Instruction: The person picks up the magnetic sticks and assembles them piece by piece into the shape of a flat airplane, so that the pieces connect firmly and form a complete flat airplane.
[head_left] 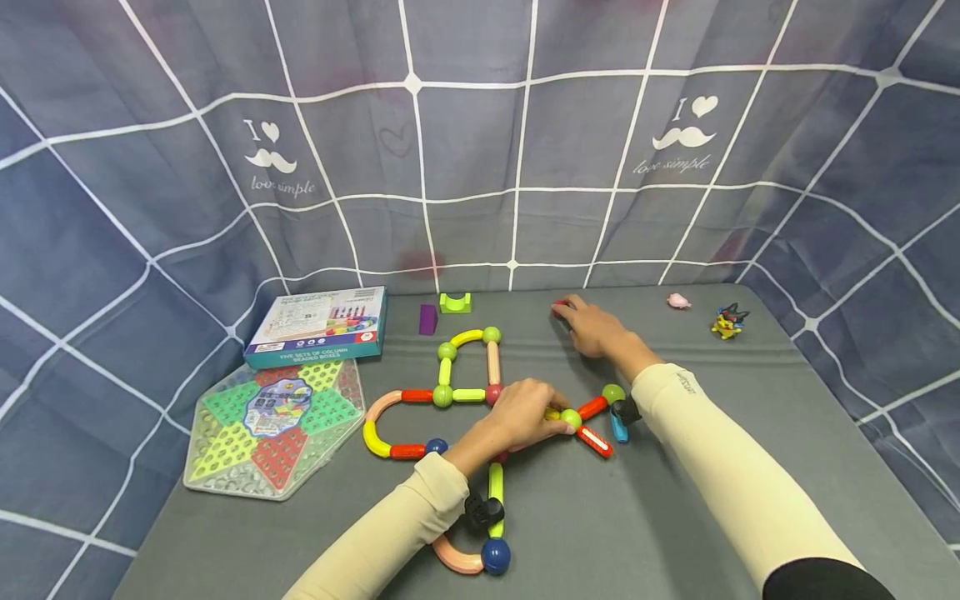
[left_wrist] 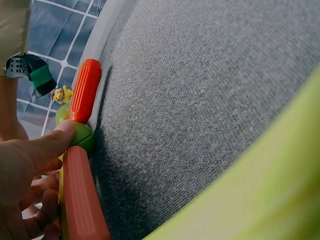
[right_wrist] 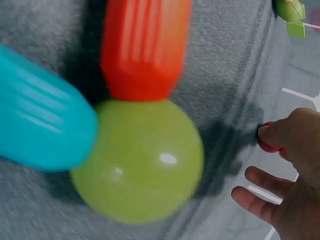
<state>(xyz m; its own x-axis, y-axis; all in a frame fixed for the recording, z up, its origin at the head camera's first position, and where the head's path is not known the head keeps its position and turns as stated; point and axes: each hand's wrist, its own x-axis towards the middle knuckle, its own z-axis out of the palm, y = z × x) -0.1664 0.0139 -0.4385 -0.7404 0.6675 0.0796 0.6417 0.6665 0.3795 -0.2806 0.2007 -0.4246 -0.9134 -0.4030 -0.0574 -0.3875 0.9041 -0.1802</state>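
Observation:
On the grey table lies a linked figure of colored rods and balls. My left hand (head_left: 528,412) pinches a green ball (head_left: 571,418) at its right side, the thumb pressing on it in the left wrist view. A red rod (left_wrist: 86,90) and a salmon rod (left_wrist: 85,195) meet at that ball. Farther back, my right hand (head_left: 596,329) holds a small red rounded piece (right_wrist: 268,140) between thumb and finger, its other fingers apart; its exact kind is unclear. Below the right wrist, another green ball (head_left: 613,393) joins a red rod (head_left: 593,407) and a blue rod (head_left: 618,427).
A boxed set (head_left: 315,327) and a hexagonal board in clear plastic (head_left: 225,475) stand at left. Behind the figure are a purple block (head_left: 427,319) and a green notched block (head_left: 455,303). A pink figurine (head_left: 678,301) and a yellow figurine (head_left: 727,322) sit back right.

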